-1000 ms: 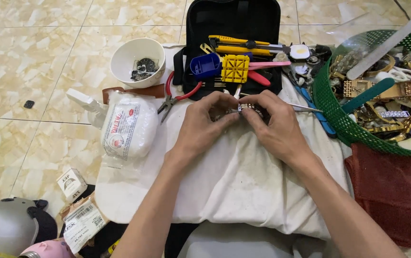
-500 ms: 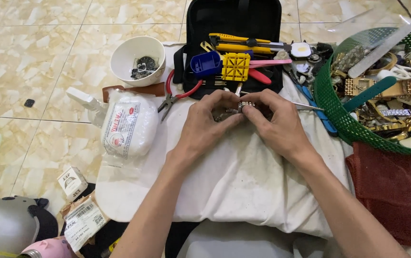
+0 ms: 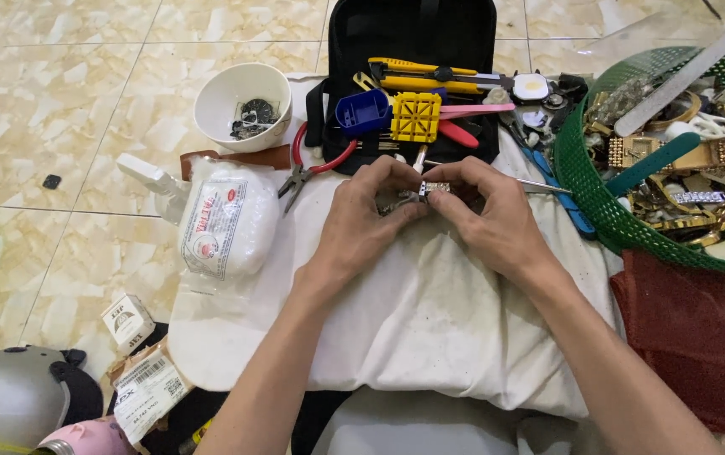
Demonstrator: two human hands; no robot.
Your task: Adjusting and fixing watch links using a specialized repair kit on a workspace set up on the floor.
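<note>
Both the left hand (image 3: 361,221) and the right hand (image 3: 490,217) are pinching a small metal watch band (image 3: 430,190) between their fingertips, holding it just above the white cloth (image 3: 430,320), near the red pliers (image 3: 316,164).

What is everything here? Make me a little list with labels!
Left hand: pinching a small metal watch band
Right hand: pinching the same band
Under the hands: white cloth
Behind them: black tool case, yellow block, red pliers
Left side: white bowl, white bag
Right side: green basket
</note>
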